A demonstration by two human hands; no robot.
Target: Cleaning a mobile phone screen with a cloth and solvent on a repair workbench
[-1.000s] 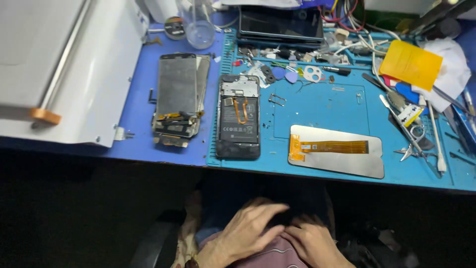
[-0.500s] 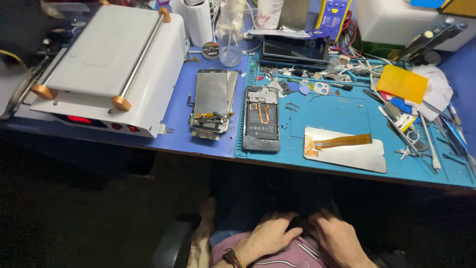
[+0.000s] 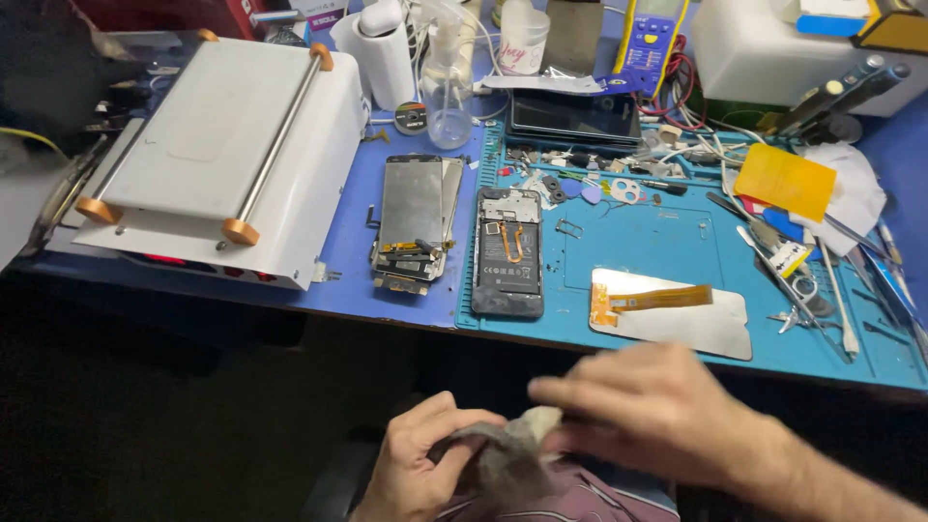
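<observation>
Blue matting (image 3: 667, 242) covers a crowded repair bench, and below its front edge, over the person's lap, both hands work a grey cloth (image 3: 512, 449). The left hand (image 3: 416, 464) is curled shut around the cloth's lower end, thumb and fingers pinching it. The right hand (image 3: 648, 406) lies across the other end, its fingers bent loosely over the fabric; whether they grip it or only rub against it I cannot tell. By my reading, the step in hand is wiping the fingers or readying the cloth, with nothing from the bench in either hand.

Just above the hands, near the mat's front edge, lies a silver display panel (image 3: 677, 319) with an orange ribbon cable (image 3: 657, 298) folded over it. To its left sits an opened phone (image 3: 508, 253), back cover off and its insides showing. Beside that, off the mat, lies a stack of bare metal frames (image 3: 414, 220). Further left stands a white heating press (image 3: 222, 155) with two steel bars. Tweezers and small tools (image 3: 793, 280) lie scattered to the right.

Any next move would call for a reach up and forward, landing lightly on thin, easily creased parts.
</observation>
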